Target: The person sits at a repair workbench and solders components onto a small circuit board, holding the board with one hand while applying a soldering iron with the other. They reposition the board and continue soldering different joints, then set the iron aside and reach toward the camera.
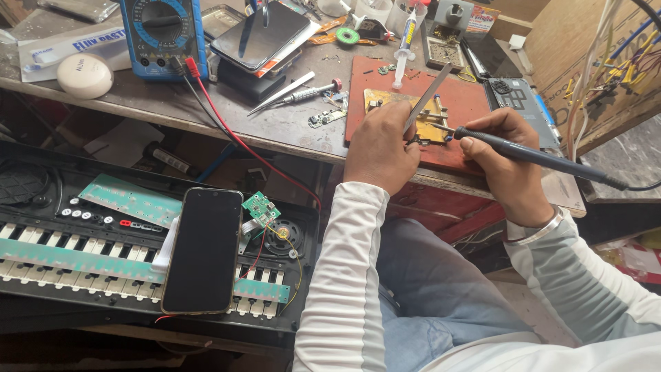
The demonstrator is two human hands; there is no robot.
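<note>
Nearest me, a dark phone [203, 249] lies on an opened keyboard [82, 255]. At the bench, my left hand [381, 145] grips tweezers [425, 98] over a small board [430, 122] on the red mat [461, 96], while my right hand [506, 155] holds a soldering iron [544, 158], tip at the board.

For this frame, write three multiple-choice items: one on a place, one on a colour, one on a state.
1. Where does the black-screened smartphone lie?
A. on the opened black electronic keyboard
B. on the red work mat
C. in the lap

2. What colour is the multimeter?
A. yellow
B. blue
C. grey

3. What does the right hand hold?
A. nothing
B. a syringe
C. the dark soldering iron

Answers: 1 A, the phone rests across the keys. 2 B, its casing is blue. 3 C, fingers grip the iron, tip at the yellowish board holder, while the left hand holds metal tweezers.
</note>
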